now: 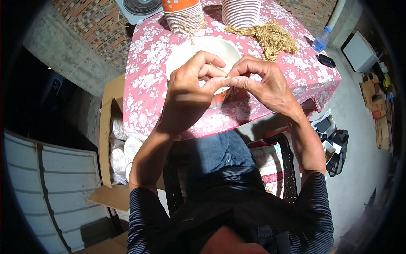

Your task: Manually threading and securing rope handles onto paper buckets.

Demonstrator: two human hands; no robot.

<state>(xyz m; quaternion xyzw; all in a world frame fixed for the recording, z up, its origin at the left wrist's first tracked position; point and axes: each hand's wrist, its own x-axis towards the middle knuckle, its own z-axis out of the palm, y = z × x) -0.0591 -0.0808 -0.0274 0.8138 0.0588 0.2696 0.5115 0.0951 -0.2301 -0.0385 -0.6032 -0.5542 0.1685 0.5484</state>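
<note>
Over a paper bucket (pixel 177 57), white inside with an orange outer wall, my two hands meet fingertip to fingertip. Thumb and forefinger of my left hand (pixel 194 82) are pinched together. My right hand (pixel 266 80) pinches likewise, its thumb tip touching the left one. What shows between the fingertips looks like a thin tan string, mostly hidden by the fingers. A bit of the same kind of string (pixel 192 42) shows at the bucket's far side. Beyond my right hand lies a loose heap of tan strings (pixel 275 38).
Stacked buckets (pixel 184 19) and another white stack (pixel 241 13) stand at the back of the flowered pink tablecloth (pixel 148 84). A water bottle (pixel 322 39) and a black phone-like object (pixel 326 60) sit at the right edge. An open carton (pixel 105 139) with white wrapped things stands left.
</note>
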